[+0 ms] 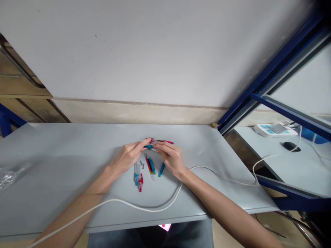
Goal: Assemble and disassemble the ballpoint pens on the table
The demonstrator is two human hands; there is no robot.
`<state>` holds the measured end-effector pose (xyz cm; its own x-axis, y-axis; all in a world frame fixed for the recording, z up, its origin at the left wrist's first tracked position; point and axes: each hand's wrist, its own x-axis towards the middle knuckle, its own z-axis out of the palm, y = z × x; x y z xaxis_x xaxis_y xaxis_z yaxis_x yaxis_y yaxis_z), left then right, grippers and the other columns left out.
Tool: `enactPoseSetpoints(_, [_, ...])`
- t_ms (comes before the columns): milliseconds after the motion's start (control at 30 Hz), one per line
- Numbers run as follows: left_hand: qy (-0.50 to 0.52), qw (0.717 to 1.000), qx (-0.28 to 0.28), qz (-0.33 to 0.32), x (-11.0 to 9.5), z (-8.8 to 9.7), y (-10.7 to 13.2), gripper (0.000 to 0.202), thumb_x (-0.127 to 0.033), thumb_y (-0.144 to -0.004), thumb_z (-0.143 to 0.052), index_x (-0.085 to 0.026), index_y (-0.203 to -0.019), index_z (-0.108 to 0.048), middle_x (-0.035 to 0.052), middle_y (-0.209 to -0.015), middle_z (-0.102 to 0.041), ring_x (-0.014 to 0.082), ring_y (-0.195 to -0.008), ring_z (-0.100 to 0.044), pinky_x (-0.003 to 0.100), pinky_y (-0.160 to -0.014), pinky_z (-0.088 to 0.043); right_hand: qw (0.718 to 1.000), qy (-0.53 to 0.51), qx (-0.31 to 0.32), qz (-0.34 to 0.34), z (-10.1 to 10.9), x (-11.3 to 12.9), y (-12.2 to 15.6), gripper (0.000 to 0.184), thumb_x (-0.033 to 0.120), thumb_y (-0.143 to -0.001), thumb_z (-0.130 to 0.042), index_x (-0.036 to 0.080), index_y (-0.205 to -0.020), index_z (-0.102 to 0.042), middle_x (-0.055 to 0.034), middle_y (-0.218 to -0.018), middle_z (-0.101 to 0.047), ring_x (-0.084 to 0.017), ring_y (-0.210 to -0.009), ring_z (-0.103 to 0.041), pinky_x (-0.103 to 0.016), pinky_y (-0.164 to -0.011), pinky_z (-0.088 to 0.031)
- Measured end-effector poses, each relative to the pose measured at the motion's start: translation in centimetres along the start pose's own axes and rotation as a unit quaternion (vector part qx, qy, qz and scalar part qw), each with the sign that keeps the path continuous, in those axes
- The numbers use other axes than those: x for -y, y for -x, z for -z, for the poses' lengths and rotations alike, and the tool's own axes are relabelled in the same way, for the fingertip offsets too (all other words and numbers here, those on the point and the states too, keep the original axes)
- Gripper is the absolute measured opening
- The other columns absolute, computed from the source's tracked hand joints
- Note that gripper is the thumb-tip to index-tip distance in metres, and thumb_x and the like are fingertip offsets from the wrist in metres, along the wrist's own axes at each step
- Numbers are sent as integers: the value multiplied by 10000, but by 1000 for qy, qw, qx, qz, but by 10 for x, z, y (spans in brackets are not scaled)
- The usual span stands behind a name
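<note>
My left hand [131,154] is closed in a pinch on the left end of a blue pen part [149,146] above the table. From the other side my right hand [172,158] curls its fingers at the pen part's right end, where a thin rod shows; its fingertips are partly hidden. Behind the fingers lie red pen pieces [167,141]. Nearer me are clear barrels with a blue piece [136,179] and a red piece [140,182], small springs [142,165], thin ink refills [148,165] and blue barrel pieces [152,166]. Another blue piece [161,169] lies beside my right hand.
A white cable [144,208] crosses the grey table [64,144] in front of my hands and passes under my right wrist. Clear plastic bags [9,177] lie at the left. Beyond a blue frame [258,75] stand a white device [275,130] and a black mouse [291,146].
</note>
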<state>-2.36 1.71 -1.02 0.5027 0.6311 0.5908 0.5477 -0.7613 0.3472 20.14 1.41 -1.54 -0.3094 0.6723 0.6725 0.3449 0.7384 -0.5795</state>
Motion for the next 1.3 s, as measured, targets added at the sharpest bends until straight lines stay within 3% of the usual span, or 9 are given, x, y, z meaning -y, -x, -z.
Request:
enactPoseSetpoints(100, [-10,1000,-14,17,-1,3,-1,354,-195,-1040,-453,-231,-1386,-516,65,-1223,-714,189,-1052,-720,331,-920,-596,1000,-2,-5,0,-1,0,0,288,128,-1010,-503,240,-1136,-736,-68,-1106,-745,-205,-1026,-699,-382,-905,-583])
enactPoseSetpoints(267, [-98,995,-25,19,0,8,-3,195,-276,-1037,-489,-180,-1077,-654,65,-966,-745,213,-885,-713,351,-805,-552,1000,-11,0,4,-1,2,-1,271,141,-1013,-515,239,-1137,-735,-68,-1096,-746,-199,-1017,-699,-369,-907,-571])
enactPoseSetpoints(667, [-51,998,24,0,-3,2,-5,238,-318,-1062,-436,-181,-1064,-631,47,-927,-675,161,-811,-671,275,-712,-518,999,7,14,-35,4,1,0,202,254,-1019,-544,224,-1094,-730,-70,-1031,-765,-217,-922,-723,-356,-827,-565])
enactPoseSetpoints(733, [-46,999,12,0,-5,1,-6,232,-318,-1062,-437,-182,-1098,-622,53,-956,-677,167,-847,-675,281,-738,-528,998,30,22,-58,5,1,-2,203,316,-1022,-554,214,-1014,-728,-60,-917,-765,-206,-801,-710,-325,-747,-540])
enactPoseSetpoints(833, [-57,998,15,-18,-10,0,-9,249,-311,-1065,-424,-185,-1141,-625,62,-984,-679,171,-865,-681,287,-757,-540,994,75,29,-76,5,0,-4,406,381,-1062,-453,203,-769,-671,-34,-674,-677,-170,-597,-609,-292,-610,-456])
enactPoseSetpoints(933, [-81,996,15,-27,-14,-2,-10,278,-314,-1066,-408,-185,-1108,-650,61,-942,-671,171,-820,-676,293,-737,-541,992,98,26,-76,4,0,-6,513,414,-1078,-387,206,-658,-596,-26,-598,-600,-157,-539,-534,-289,-580,-408])
enactPoseSetpoints(1033, [-88,996,9,-2,-12,-4,-8,282,-313,-1066,-406,-182,-1078,-656,56,-930,-664,164,-792,-667,280,-708,-526,992,103,41,-65,4,0,-7,453,420,-1075,-400,203,-755,-636,-30,-668,-621,-161,-590,-549,-284,-615,-417])
enactPoseSetpoints(1167, [-61,997,11,36,-5,-2,-5,264,-295,-1064,-417,-185,-1074,-657,44,-924,-647,151,-804,-655,266,-729,-511,993,86,77,-38,4,0,-7,266,385,-1062,-463,206,-1108,-654,-51,-893,-679,-177,-758,-603,-288,-727,-455])
enactPoseSetpoints(1300, [-36,998,27,43,-3,4,-3,267,-311,-1062,-429,-199,-1148,-655,43,-956,-631,149,-831,-643,274,-768,-520,991,94,89,-21,6,0,-8,279,382,-1065,-453,199,-1028,-659,-60,-901,-661,-180,-770,-589,-291,-717,-446])
